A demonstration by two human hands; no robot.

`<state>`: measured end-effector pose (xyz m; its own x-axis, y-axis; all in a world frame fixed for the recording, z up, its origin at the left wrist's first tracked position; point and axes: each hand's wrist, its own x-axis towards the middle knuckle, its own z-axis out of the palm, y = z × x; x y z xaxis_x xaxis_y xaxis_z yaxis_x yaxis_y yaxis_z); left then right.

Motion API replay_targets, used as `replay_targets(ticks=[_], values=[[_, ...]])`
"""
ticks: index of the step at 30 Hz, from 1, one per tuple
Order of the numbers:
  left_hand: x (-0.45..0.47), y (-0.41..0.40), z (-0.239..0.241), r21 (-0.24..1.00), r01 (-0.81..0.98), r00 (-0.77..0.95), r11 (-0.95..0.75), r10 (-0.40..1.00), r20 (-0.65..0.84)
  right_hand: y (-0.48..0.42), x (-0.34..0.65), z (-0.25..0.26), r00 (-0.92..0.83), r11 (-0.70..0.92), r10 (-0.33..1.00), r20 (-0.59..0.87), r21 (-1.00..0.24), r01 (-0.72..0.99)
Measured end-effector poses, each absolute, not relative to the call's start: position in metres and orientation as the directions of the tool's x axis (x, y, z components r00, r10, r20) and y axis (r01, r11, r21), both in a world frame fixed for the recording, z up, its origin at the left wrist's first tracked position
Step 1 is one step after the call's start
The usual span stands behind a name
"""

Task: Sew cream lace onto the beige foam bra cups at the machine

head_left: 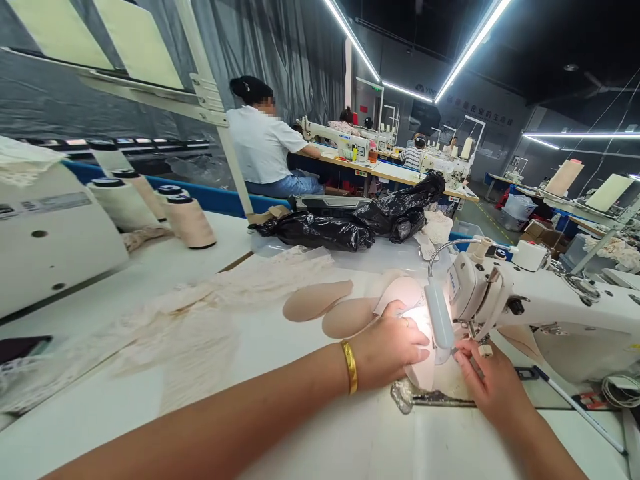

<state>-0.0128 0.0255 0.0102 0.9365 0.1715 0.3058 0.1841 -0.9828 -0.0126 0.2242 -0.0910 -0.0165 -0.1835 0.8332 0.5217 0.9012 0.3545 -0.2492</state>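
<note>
My left hand (pixel 387 347), with a gold bangle at the wrist, lies on a pale pink padded cup piece (pixel 425 370) under the lamp of the white sewing machine (pixel 540 303), fingers curled down onto it. My right hand (pixel 493 380) pinches the same piece close to the needle and presser foot (pixel 473 337). Two more beige foam cups (pixel 320 300) lie just left of my left hand. Cream lace fabric (pixel 200 320) spreads across the white table beyond them.
Black plastic bags (pixel 350 223) lie at the table's far edge. Thread cones (pixel 187 220) stand at the left beside a white machine body (pixel 45 233). A person in a white shirt (pixel 263 143) sits at another station; more sewing stations run behind.
</note>
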Motion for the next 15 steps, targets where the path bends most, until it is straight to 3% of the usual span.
replay_targets(ticks=[8,15], values=[[-0.016,-0.001,0.013,-0.107,0.135,0.946,-0.985,0.096,0.31,-0.099,0.215,-0.005,-0.455,0.522,0.85,0.266,-0.305,0.796],[-0.012,-0.006,0.007,-0.127,0.179,0.939,-0.976,0.131,0.318,-0.098,0.212,-0.008,-0.425,0.486,0.871,0.245,-0.317,0.814]])
